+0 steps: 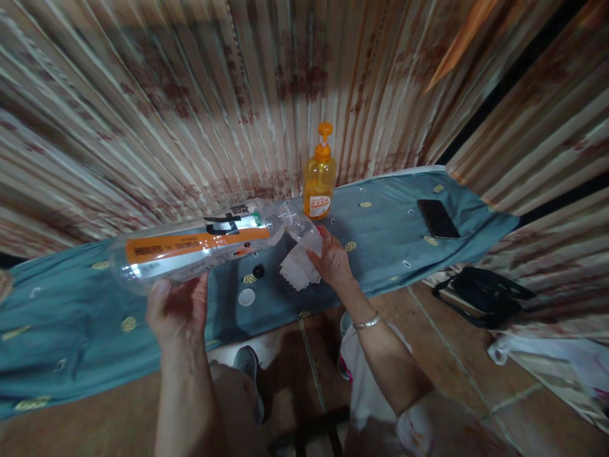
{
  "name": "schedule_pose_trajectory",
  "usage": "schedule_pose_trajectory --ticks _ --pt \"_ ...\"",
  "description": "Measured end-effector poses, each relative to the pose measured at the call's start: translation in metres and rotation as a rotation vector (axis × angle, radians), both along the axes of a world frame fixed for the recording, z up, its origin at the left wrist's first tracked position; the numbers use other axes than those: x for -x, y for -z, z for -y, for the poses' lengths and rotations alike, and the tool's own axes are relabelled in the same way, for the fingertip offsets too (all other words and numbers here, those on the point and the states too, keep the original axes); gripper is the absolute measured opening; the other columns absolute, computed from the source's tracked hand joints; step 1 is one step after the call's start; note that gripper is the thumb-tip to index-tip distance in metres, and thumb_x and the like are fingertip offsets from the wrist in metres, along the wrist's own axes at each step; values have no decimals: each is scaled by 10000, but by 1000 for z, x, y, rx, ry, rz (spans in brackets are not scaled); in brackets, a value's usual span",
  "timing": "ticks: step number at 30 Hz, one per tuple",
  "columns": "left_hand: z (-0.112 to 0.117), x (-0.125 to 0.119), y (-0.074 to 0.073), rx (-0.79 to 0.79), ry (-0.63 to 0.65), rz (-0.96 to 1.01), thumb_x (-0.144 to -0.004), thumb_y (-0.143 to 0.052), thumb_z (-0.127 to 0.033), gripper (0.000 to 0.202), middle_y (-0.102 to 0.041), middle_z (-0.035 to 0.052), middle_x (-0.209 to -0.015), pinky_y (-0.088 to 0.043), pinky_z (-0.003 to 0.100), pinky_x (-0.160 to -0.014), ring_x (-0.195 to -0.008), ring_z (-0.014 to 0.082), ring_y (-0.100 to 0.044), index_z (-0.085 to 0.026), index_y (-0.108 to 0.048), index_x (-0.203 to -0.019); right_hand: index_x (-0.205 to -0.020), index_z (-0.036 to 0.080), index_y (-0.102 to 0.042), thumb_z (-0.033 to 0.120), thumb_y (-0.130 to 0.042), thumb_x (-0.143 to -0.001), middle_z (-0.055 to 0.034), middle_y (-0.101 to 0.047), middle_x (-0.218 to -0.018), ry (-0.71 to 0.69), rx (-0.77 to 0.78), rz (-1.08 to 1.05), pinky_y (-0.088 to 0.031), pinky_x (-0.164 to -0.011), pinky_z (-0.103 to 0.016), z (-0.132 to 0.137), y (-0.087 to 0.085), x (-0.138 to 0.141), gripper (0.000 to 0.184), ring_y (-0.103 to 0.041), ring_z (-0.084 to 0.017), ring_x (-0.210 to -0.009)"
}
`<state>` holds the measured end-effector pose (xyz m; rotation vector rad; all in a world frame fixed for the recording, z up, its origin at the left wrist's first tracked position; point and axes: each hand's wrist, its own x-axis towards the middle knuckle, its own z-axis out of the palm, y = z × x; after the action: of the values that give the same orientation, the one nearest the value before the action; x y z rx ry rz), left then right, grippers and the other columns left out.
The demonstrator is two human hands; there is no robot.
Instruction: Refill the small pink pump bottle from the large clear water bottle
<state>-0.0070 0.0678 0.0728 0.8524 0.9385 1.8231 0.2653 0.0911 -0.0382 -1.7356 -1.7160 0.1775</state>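
My left hand (177,311) grips the base end of a large clear plastic bottle (195,246) with an orange label, held on its side above a blue-green patterned cloth (71,304). The bottle's neck points right, toward a small clear container (304,230) at my right hand (333,260). That hand is closed around the container together with a white cloth or tissue (297,266). A small black cap (258,271) and a white round lid (246,296) lie on the cloth below the bottle.
An orange pump bottle (320,178) stands at the back by the striped curtain (190,101). A black phone (438,218) lies on the cloth to the right. A black bag (485,295) and white fabric (547,358) rest on the tiled floor.
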Motion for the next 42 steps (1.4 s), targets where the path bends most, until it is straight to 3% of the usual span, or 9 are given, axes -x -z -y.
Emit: schedule_pose_trajectory --ticks 6,10,17,21,28,33,39,42 --pt "-4 0 7 -25 -73 123 -513 -919 -420 501 -811 4 -1004 -645 320 -821 -1121 285 -741 -271 -720 -948 -1600 58 -384 243 -691 -929 -286 -666 -1452 5 -48 0 -570 -1104 -539 -1 10 -1 761 -681 -378 -1312" --pt "-3 2 10 -14 -44 122 -540 -909 -383 428 -809 16 -1001 -646 359 -868 -1136 305 -737 -268 -712 -902 -1608 30 -355 225 -693 -911 -291 -694 -1410 33 -58 25 -594 -1060 -536 0 10 -1 799 -713 -390 -1251" --pt "-2 0 9 10 -82 168 -511 -887 -309 503 -805 15 -1071 -655 345 -812 -1121 310 -747 -278 -714 -982 -1517 53 -479 194 -731 -888 -271 -712 -1385 35 -37 52 -605 -1053 -517 3 4 -1 692 -718 -374 -1242" --pt "-2 0 10 0 -71 167 -529 -884 -316 491 -800 17 -1076 -662 375 -857 -1131 317 -745 -280 -713 -988 -1491 56 -498 201 -737 -895 -268 -730 -1333 49 -27 62 -612 -1037 -504 4 2 -1 659 -731 -368 -1213" --pt "-1 0 10 2 -62 188 -511 -924 -311 570 -803 19 -1075 -647 322 -852 -1202 307 -714 -279 -718 -1042 -1466 95 -497 218 -712 -900 -235 -742 -1315 54 -47 59 -611 -1036 -479 4 4 -1 617 -736 -349 -1203" --pt "-1 -2 7 31 -86 220 -446 -941 -303 607 -806 29 -1120 -641 286 -770 -1137 295 -736 -289 -766 -1027 -1445 126 -516 279 -674 -931 -226 -731 -1338 54 -90 46 -606 -1045 -475 4 6 -2 559 -729 -332 -1206" --pt "-1 1 11 22 -67 219 -466 -960 -326 630 -807 50 -1079 -624 368 -965 -1206 307 -708 -261 -754 -1058 -1479 81 -516 325 -651 -955 -263 -733 -1319 62 -66 55 -603 -1055 -489 4 10 -2 593 -729 -351 -1205" --pt "-1 3 14 25 -66 198 -487 -927 -321 548 -803 32 -1035 -623 370 -945 -1158 297 -722 -271 -747 -1002 -1510 95 -499 342 -646 -961 -251 -733 -1327 54 -65 45 -594 -1072 -502 4 11 -3 619 -722 -348 -1222"
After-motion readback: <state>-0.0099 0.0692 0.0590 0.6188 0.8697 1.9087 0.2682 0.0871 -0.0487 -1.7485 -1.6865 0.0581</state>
